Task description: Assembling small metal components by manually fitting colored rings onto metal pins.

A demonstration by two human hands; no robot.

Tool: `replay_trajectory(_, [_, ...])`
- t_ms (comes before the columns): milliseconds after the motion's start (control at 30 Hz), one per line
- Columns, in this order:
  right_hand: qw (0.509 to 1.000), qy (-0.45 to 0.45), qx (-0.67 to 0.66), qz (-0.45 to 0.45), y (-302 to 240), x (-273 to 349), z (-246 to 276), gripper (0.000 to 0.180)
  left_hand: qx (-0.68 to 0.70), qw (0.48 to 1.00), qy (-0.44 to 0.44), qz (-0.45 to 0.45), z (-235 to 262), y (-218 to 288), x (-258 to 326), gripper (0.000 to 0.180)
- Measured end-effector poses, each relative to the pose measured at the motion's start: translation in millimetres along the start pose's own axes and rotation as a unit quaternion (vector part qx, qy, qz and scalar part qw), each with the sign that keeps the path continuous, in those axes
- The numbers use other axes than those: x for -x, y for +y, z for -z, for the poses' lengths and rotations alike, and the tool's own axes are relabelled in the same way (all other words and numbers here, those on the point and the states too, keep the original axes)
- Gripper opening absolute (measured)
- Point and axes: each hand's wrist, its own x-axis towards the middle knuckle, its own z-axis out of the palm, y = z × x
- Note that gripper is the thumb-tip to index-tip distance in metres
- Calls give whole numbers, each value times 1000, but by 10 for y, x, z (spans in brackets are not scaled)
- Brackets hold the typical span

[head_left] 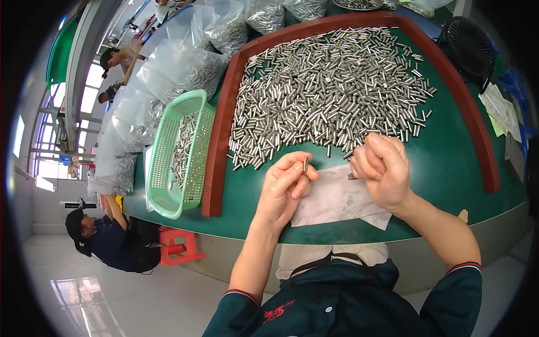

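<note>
Between the thumb and fingers of my left hand [285, 188] a small metal pin [305, 164] stands nearly upright. My right hand [384, 171] is curled into a fist to the right of it. A small dark grey edge [352, 176] shows under its fingers; what it belongs to is hidden. Both hands are over a pinkish-white cloth [325, 203] lying on the green tabletop [443, 188]. Beyond them spreads a large heap of short, shiny metal pins [331, 90], its near edge close to my fingers.
A dark red wooden frame [216, 140] borders the heap. Left of it stands a light green plastic basket [163, 194] with more pins. Clear bags of metal parts [191, 70] line the far left. A black fan [469, 48] and papers [501, 109] lie right. Another person [115, 241] sits left.
</note>
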Motion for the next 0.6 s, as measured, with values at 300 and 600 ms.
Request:
replay_trajectory(300, [1000, 2, 3, -5, -21, -23, -13, 42, 30, 999, 15, 24, -17, 40, -13, 26])
replay_trajectory(600, [1000, 3, 6, -5, -24, -23, -6, 42, 44, 999, 25, 13, 17, 6, -22, 11])
